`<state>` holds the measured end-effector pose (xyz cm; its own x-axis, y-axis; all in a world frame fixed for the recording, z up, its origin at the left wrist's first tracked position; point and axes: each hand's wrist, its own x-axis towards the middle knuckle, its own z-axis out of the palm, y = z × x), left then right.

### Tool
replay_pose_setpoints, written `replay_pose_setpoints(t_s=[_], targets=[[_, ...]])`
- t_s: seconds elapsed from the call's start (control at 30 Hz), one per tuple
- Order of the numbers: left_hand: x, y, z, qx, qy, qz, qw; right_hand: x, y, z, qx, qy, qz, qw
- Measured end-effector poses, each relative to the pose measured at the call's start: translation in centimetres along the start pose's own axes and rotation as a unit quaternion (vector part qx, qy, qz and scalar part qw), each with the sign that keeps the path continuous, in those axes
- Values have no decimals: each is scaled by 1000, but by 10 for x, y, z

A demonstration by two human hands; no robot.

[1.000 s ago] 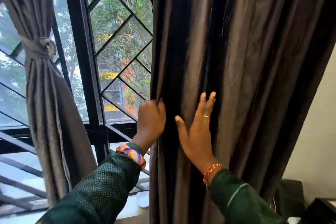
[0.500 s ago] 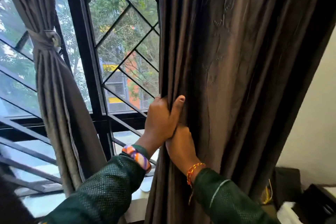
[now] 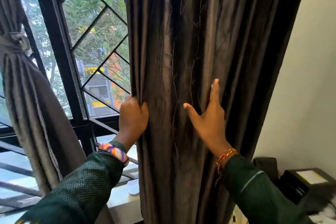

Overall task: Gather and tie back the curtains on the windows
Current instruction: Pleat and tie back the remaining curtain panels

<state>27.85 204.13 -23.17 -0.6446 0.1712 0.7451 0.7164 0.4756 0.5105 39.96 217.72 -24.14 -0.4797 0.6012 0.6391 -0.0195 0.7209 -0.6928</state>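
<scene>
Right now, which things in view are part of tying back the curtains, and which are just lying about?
Part of the job:
dark curtain, still loose
left hand, gripping its edge
right hand, flat on the folds
grey curtain, already tied

Just lying about:
dark box by the wall
small white object on the sill

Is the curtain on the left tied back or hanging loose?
Tied back: a fabric tie cinches the left curtain into a bundle.

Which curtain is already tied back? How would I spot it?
Start at the black window frame and look to its left. The grey curtain there is cinched by a knotted tie, unlike the darker curtain on the right, which hangs loose.
</scene>
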Motion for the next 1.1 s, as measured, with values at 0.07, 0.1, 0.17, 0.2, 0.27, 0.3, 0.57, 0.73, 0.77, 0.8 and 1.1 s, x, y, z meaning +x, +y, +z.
replay_pose_setpoints(t_s=[0.07,0.1,0.17,0.2,0.27,0.3,0.57,0.73,0.77,0.8,1.1], targets=[[-1,1,1,-3,0,6,1000,7,6,5,50,-69,52,995],[-1,0,2,-4,-2,6,1000,6,7,9,35,-84,63,994],[-3,0,4,-9,-4,10,1000,-4,7,20,-21,-103,63,992],[-4,0,5,-15,0,18,1000,-12,6,27,-40,-119,44,991],[-7,4,7,-34,12,43,998,-31,4,48,-54,-158,0,986],[-9,7,7,-43,17,57,997,-38,1,57,-63,-176,-10,982],[-17,13,-4,-88,-7,94,992,-67,-11,94,-67,-252,13,965],[-11,-3,-4,-43,-28,59,997,-88,-7,98,-184,-353,-53,916],[-10,-6,-4,-42,-24,64,997,-93,-3,100,-181,-367,-51,911],[-9,-7,-5,-40,-17,68,997,-96,1,101,-176,-386,-47,904],[-25,-15,-14,-24,0,139,990,-11,-11,60,49,-385,-13,921]])
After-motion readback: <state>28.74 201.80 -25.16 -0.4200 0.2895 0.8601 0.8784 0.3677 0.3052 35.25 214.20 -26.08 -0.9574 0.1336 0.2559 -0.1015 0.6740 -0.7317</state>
